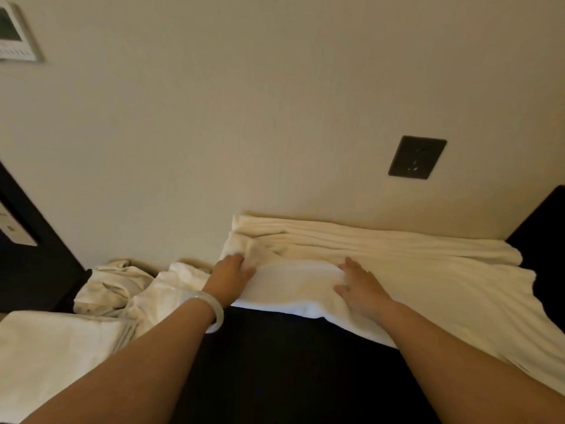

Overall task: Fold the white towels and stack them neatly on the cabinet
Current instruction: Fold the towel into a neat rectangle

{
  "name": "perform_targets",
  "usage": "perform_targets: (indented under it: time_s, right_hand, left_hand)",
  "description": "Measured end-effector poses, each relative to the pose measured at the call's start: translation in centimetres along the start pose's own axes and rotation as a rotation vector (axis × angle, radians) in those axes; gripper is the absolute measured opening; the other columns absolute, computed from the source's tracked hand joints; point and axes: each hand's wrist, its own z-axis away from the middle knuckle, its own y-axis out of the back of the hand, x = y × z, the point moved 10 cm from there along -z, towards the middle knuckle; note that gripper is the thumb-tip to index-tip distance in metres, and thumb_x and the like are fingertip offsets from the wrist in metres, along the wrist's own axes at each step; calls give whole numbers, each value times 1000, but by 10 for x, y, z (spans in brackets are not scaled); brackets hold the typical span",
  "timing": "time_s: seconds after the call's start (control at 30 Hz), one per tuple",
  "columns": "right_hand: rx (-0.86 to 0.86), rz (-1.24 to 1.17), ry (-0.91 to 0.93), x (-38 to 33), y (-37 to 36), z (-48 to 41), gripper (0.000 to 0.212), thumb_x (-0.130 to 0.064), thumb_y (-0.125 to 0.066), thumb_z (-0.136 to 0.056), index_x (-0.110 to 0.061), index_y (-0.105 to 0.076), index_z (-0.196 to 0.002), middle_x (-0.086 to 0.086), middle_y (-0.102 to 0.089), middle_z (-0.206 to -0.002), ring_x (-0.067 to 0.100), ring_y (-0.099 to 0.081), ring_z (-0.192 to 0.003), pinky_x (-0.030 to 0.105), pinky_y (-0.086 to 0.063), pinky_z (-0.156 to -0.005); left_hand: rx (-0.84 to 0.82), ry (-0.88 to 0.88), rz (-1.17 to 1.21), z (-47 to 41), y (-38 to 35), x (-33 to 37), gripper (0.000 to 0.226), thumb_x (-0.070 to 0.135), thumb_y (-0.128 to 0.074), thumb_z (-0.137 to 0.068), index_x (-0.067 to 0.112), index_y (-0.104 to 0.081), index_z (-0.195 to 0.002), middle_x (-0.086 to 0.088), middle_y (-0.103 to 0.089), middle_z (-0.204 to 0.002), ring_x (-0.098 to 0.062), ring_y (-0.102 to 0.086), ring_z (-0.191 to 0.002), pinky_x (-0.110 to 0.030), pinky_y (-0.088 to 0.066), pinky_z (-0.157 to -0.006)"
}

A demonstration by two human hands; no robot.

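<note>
- Dark cabinet (275, 368) top fills the near centre, with bare surface showing between the two forearms.
- Near left: a flat towel (46, 350), white, lies smoothed out. Whether it is fully folded cannot be told.
- Just beyond it sits a crumpled heap (116, 289) of white towelling, plainly unfolded.
- A pale bangle (214, 313) circles the left wrist.
- Middle: the folded towel (293, 283), a compact white rectangle, rests on the cabinet partly over a larger cloth.
- The left hand (232, 272) lies at its left end, fingers together and nearly straight; no pinch is evident.
- The right hand (357, 284) is spread flat on its right end, pressing down.
- Beyond and to the right: a large cream towel (412, 258) is bunched in ridges against the wall and spills over the cabinet's near right edge, not folded.
- Assessment: one towel is folded and being squared or flattened. No neat stack is visible yet. The heap, the large cream towel and possibly the flat towel are left to do, so the task is judged to be in its early part.
- Far: a dark socket plate (417, 157) on the beige wall, right of centre.
- Far left: a wall panel (15, 35) with a screen and rows of marks, too blurred to read.
- No brand, label or legible writing found on any towel.
</note>
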Motion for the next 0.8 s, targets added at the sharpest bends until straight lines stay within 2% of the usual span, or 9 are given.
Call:
perform_targets:
  time_s: [0.07, 0.17, 0.3, 0.4, 0.47, 0.57, 0.67, 0.8]
  right_hand:
    - [65, 63, 56, 3, -11, 3, 59, -42, -35, -104, -25, -16, -157, -3, -3, -166, 14, -3, -152, 37, -3, -123]
    - [118, 83, 108, 5, -15, 21, 59, -44, -32, -104, -27, -13, -158, -6, -3, -166, 11, -3, -152, 31, 0, -121]
    - [110, 91, 169, 3, -20, 70, 59, -49, -36, -102, -31, -20, -156, -10, -12, -164, 8, -12, -150, 30, -10, -118]
    - [82, 63, 204, 5, -27, 117, 52, -52, -41, -100, -39, -33, -150, -20, -23, -158, 3, -26, -143, 29, -17, -116]
    - [75, 40, 254, 3, -30, 148, 43, -51, -46, -98, -41, -47, -140, -26, -36, -149, 1, -36, -136, 24, -21, -113]
    - [45, -25, 319, -3, -30, 173, 25, -38, -60, -95, -34, -65, -118, -20, -52, -125, 6, -48, -120, 19, -32, -103]
    - [-3, -52, 258, 0, -25, 167, 15, -31, -72, -87, -26, -65, -99, -13, -45, -107, 11, -47, -106, 19, -37, -91]
    - [-148, -55, 101, 17, -19, 154, 21, -34, -78, -78, -23, -60, -82, -9, -44, -101, 8, -50, -90, 19, -43, -79]
  left_hand:
    - [64, 38, 51, 4, 1, -11, 18, 33, -56, -98, 17, -46, -97, -3, -54, -94, -24, -55, -87, -30, -37, -76]
    - [25, 79, 50, 19, 1, -21, 20, 30, -57, -97, 13, -47, -99, -10, -57, -96, -27, -57, -88, -31, -38, -74]
    - [-66, 125, 15, 65, 3, -28, 24, 33, -59, -96, 12, -51, -104, -7, -59, -98, -18, -55, -82, -27, -36, -62]
    - [-134, 156, -32, 113, 2, -39, 24, 39, -59, -95, 18, -50, -103, 2, -54, -101, -15, -53, -85, -26, -34, -64]
    - [-179, 190, -23, 146, -1, -51, 22, 41, -59, -94, 21, -52, -100, 4, -56, -99, -13, -55, -85, -25, -35, -63]
    - [-212, 251, 29, 182, -3, -64, 22, 44, -57, -95, 22, -59, -92, 5, -61, -87, -10, -58, -76, -23, -37, -59]
    - [-130, 256, 26, 179, 11, -58, 27, 44, -58, -95, 22, -59, -80, 5, -59, -73, -9, -56, -66, -21, -34, -54]
    - [-116, 267, 99, 159, 19, -49, 20, 47, -64, -90, 27, -65, -85, 8, -65, -80, -7, -61, -72, -19, -41, -57]
